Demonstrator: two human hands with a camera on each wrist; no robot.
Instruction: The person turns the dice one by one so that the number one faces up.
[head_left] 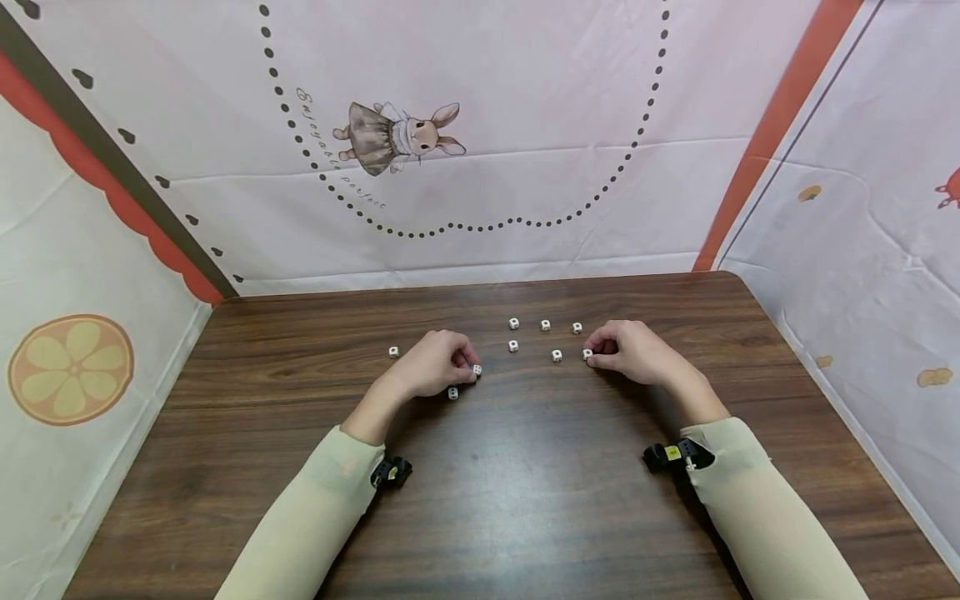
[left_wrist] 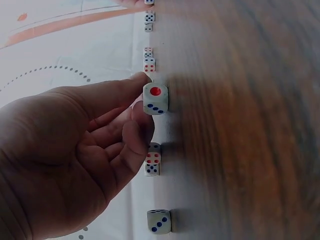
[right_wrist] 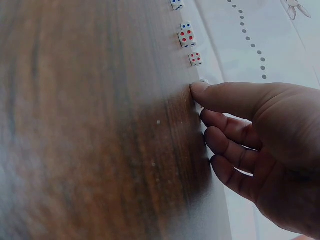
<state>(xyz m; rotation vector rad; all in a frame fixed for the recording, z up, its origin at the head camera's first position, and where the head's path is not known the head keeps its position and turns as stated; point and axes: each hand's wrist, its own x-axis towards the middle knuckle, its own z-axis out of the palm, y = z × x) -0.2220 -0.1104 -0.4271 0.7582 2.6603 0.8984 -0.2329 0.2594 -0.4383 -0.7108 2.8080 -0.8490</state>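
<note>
My left hand [head_left: 433,364] pinches a white die [head_left: 477,370] between thumb and fingers, low over the tabletop. In the left wrist view that die [left_wrist: 155,98] shows a red single pip and blue pips. Just below the left hand lies another die [head_left: 453,392], and a further die [head_left: 393,352] sits to its left. My right hand [head_left: 633,352] has thumb and fingertips around a die [head_left: 587,354] at the right end of the group; in the right wrist view the thumb mostly hides it. Near the right fingers are a die [head_left: 577,328] and another die [head_left: 557,356].
Between the hands, towards the back, stand a die [head_left: 513,323], a second die [head_left: 513,346] and a third die [head_left: 545,325]. The brown wooden table [head_left: 495,500] meets a printed cloth [head_left: 525,208] at its back edge, with cloth at both sides too.
</note>
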